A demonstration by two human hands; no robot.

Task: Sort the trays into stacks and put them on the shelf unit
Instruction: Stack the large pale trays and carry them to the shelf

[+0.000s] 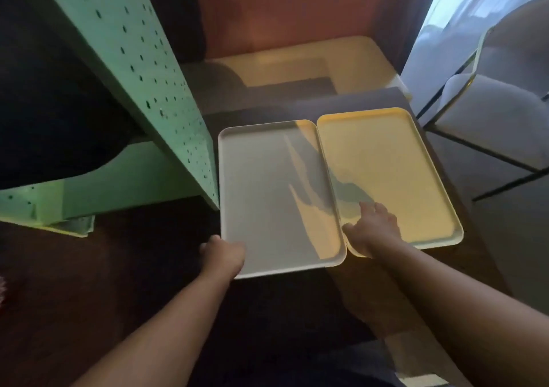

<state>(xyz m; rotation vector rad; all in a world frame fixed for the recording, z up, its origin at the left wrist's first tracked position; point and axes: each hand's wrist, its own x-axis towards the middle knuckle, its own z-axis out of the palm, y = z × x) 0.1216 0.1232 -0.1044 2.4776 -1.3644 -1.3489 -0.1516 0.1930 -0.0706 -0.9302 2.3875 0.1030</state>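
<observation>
1. Right beside the green shelf unit (142,68), on its right-hand side, two big rectangular trays lie flat, long edges touching or near enough.
2. The white tray (267,190) is the one closest to the shelf unit, its left edge just off the unit's perforated side panel.
3. The yellow tray (386,160) is one tray further out from the shelf unit, sitting on a dark mat or low table; hard to say which in this light.
4. Left hand (224,253) is clamped on the near left corner of the white tray, fingers curled under the rim and thumb side on top.
5. Right hand (374,229) lies flat, fingers spread apart, on the near left corner of the yellow tray. Looks like it's pressing down, not gripping anything.
6. Both trays are empty, just sunlight and arm shadows across them.
7. Farther from the shelf unit, past the yellow tray, there's a chair (487,110) with a pale seat and thin dark legs.
8. Behind the trays, a pale slab-like surface (297,59) sits against a reddish wall.
</observation>
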